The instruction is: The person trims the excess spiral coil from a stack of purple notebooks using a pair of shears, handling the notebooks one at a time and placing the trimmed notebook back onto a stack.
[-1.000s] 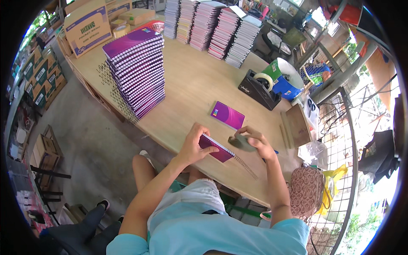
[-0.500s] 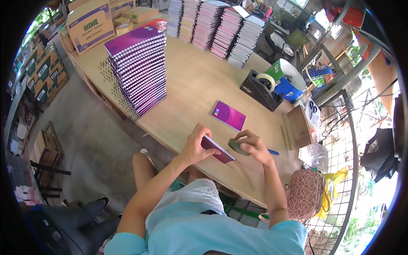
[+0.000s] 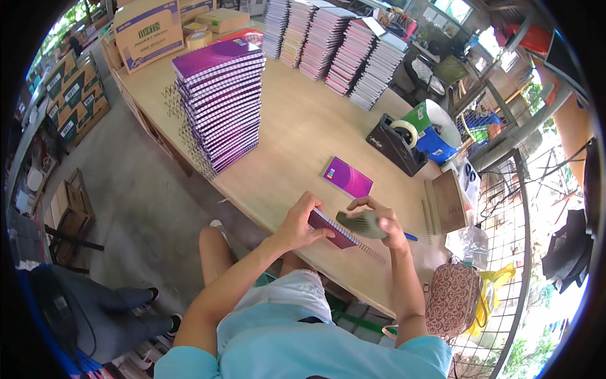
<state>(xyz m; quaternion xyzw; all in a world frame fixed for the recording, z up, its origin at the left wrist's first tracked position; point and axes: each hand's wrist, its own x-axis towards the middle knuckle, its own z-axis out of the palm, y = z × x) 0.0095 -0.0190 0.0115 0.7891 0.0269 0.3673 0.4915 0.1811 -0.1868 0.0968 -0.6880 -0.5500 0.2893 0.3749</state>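
— Notebook (image 3: 333,228), purple and spiral-bound, sits at the near edge of the wooden table (image 3: 297,136), just in front of the tape dispenser (image 3: 396,144)?

— Yes. The left hand (image 3: 302,221) grips its cover, fingers curled over the top; the right hand (image 3: 379,222) is closed around grey-green pliers (image 3: 361,224) held at the wire spine.

— How should the crimping go?

— I'd say keep the book pinned flat and the plier tips square on the coil end, so the wire bends inward.

— Counts?

— One loose purple notebook (image 3: 348,177) between the dispenser and the hands, one tall purple stack (image 3: 221,101) left of the dispenser, five stacks (image 3: 334,44) beyond it, one blue pen (image 3: 410,237).
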